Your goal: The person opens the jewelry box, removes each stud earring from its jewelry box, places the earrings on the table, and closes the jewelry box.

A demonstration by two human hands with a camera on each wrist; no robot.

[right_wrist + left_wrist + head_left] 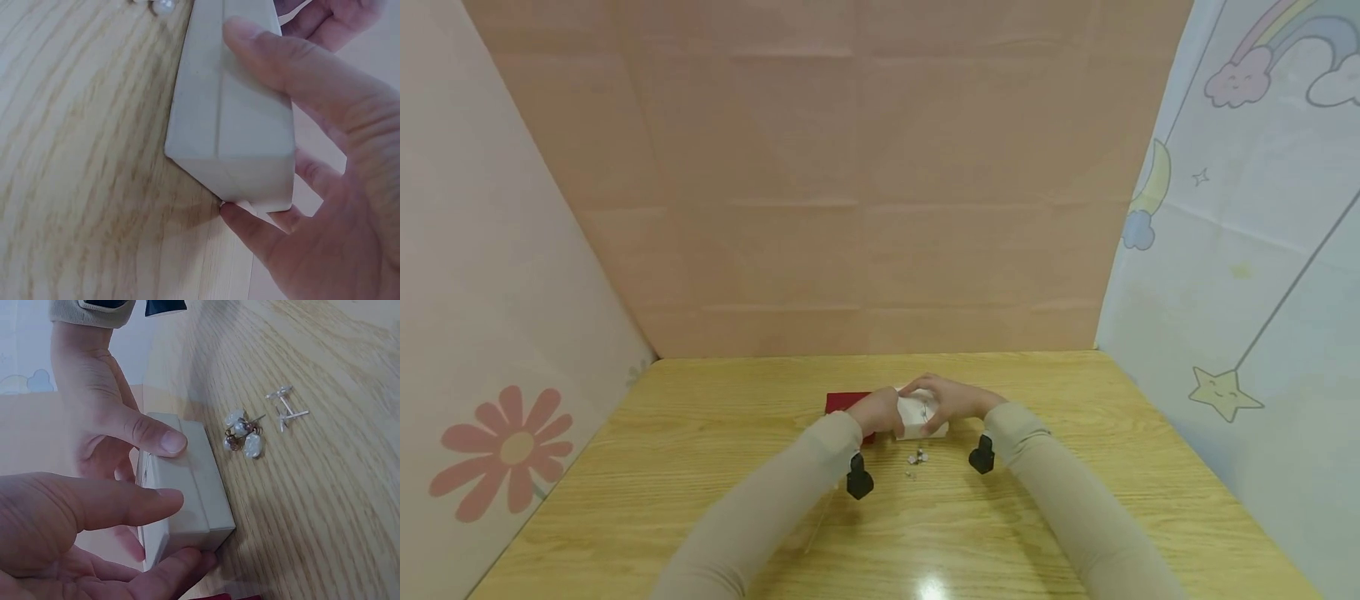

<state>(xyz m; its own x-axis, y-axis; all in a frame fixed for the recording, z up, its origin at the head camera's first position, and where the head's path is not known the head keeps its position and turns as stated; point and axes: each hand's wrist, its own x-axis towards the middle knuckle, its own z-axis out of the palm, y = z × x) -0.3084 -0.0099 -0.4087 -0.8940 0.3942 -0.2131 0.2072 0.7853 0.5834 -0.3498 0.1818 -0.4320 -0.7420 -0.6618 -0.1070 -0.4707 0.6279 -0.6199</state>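
Observation:
A white lidded box (916,410) rests on the wooden table with a hand at either end. My left hand (877,412) grips its left end, the thumb lying on the front edge of the lid in the left wrist view and fingers under the near corner. My right hand (951,400) holds the other end, thumb on the lid's front and fingers round the back. The lid appears to be on, with a thin seam (220,94) along the side. In front of the box lie pearl earrings (242,432) and a pair of small silver stud earrings (286,407).
A flat red object (846,402) lies left of the box, partly hidden by my left hand. A thin pale strand (820,521) lies on the table beside my left forearm. Cloth-like panels (865,183) stand behind the table and along both sides.

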